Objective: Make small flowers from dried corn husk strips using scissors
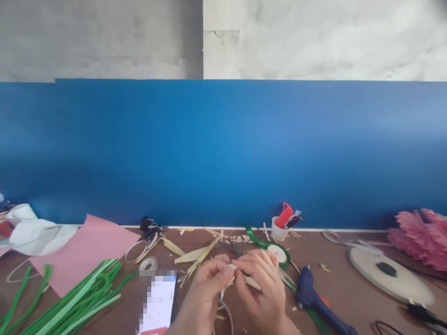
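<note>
So the left hand has thumb and fingertips closed on a small pale piece, right between the two hands just over the brown tabletop; the right hand is curled in with its fingertips nearly together at that same spot, but I can't tell if it's pinching too or just steadying; my guess is something that tiny needs fingertips, not a fist; a phone lies flat just beside the left hand, probably so the screen's easy to glance at; the blue glue gun is on the right hand's side, handle toward the person, handy for a quick grab; the green fuzzy stems are bunched off to the left, likely to keep them out of the way; behind the hands there's a scatter of dry, pale strips and a green ribbon roll; farther back, a white cup keeps the pens upright near the blue partition.
</note>
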Tool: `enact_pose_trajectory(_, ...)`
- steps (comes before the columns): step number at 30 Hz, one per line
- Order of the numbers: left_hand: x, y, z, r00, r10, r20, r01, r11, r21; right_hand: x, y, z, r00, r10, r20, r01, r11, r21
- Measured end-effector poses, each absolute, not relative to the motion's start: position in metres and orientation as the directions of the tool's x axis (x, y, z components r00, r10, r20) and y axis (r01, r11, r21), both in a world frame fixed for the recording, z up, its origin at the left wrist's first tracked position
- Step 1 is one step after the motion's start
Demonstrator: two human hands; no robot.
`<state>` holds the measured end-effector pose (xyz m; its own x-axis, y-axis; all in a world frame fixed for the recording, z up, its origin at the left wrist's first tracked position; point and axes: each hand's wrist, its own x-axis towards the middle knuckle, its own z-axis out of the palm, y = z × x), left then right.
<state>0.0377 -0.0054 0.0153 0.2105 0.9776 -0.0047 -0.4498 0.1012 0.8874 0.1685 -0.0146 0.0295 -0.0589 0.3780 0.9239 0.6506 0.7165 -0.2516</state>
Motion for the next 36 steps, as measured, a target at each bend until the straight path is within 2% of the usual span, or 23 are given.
enact_pose_trajectory(4, 0.044, -0.004, -0.004, 0.127, 0.984, 0.123, -0.287, -0.082, 0.954, 0.166, -0.01, 0.017, 0.021, 0.431, 0.902, 0.647, 0.682, -0.341)
enact_pose_trajectory(6, 0.04, -0.002, -0.006, 0.102, 0.978, 0.185, -0.205, -0.161, 0.966, 0.176, -0.002, 0.014, 0.137, 0.545, 0.827, 0.618, 0.606, -0.501)
enact_pose_trajectory(8, 0.032, 0.003, -0.003, 0.04, 0.968, 0.247, -0.154, -0.238, 0.959, 0.191, 0.008, 0.015, 0.319, 0.699, 0.641, 0.522, 0.435, -0.734)
enact_pose_trajectory(9, 0.028, 0.006, 0.0, 0.005, 0.961, 0.276, -0.129, -0.273, 0.953, 0.199, 0.013, 0.016, 0.352, 0.735, 0.58, 0.492, 0.382, -0.783)
enact_pose_trajectory(11, 0.021, 0.011, 0.007, -0.052, 0.959, 0.279, -0.021, -0.28, 0.96, 0.21, 0.018, 0.022, 0.32, 0.797, 0.513, 0.445, 0.352, -0.824)
enact_pose_trajectory(14, 0.019, 0.015, 0.011, -0.001, 0.968, 0.249, 0.092, -0.248, 0.964, 0.204, 0.014, 0.029, 0.056, 0.959, 0.277, 0.211, 0.259, -0.942)
enact_pose_trajectory(16, 0.022, 0.016, 0.009, 0.05, 0.968, 0.245, 0.117, -0.249, 0.961, 0.192, 0.008, 0.031, -0.07, 0.985, 0.155, 0.064, 0.16, -0.985)
enact_pose_trajectory(17, 0.024, 0.017, 0.008, 0.07, 0.967, 0.244, 0.133, -0.251, 0.959, 0.187, 0.006, 0.031, -0.08, 0.988, 0.133, 0.018, 0.135, -0.991)
enact_pose_trajectory(19, 0.021, 0.021, 0.008, 0.114, 0.965, 0.237, 0.217, -0.257, 0.942, 0.182, 0.004, 0.03, -0.086, 0.991, 0.107, 0.041, 0.111, -0.993)
enact_pose_trajectory(21, 0.011, 0.03, 0.009, 0.152, 0.964, 0.218, 0.372, -0.26, 0.891, 0.187, 0.007, 0.028, -0.117, 0.99, 0.075, 0.166, 0.094, -0.982)
enact_pose_trajectory(22, 0.003, 0.036, 0.011, 0.164, 0.963, 0.216, 0.494, -0.269, 0.827, 0.192, 0.008, 0.026, -0.138, 0.989, 0.05, 0.24, 0.082, -0.967)
enact_pose_trajectory(25, -0.024, 0.055, 0.012, 0.114, 0.972, 0.205, 0.644, -0.23, 0.73, 0.206, 0.013, 0.016, -0.204, 0.979, -0.027, 0.403, 0.059, -0.913)
enact_pose_trajectory(29, -0.038, 0.066, -0.002, 0.1, 0.988, 0.122, 0.819, -0.151, 0.553, 0.205, 0.013, -0.009, -0.228, 0.969, -0.094, 0.588, 0.06, -0.807)
enact_pose_trajectory(33, -0.029, 0.067, -0.026, 0.104, 0.992, 0.076, 0.886, -0.127, 0.445, 0.19, 0.012, -0.032, -0.135, 0.99, -0.042, 0.723, 0.07, -0.687)
enact_pose_trajectory(36, -0.027, 0.069, -0.033, 0.091, 0.994, 0.059, 0.889, -0.107, 0.445, 0.186, 0.012, -0.039, -0.047, 0.996, 0.075, 0.765, 0.084, -0.638)
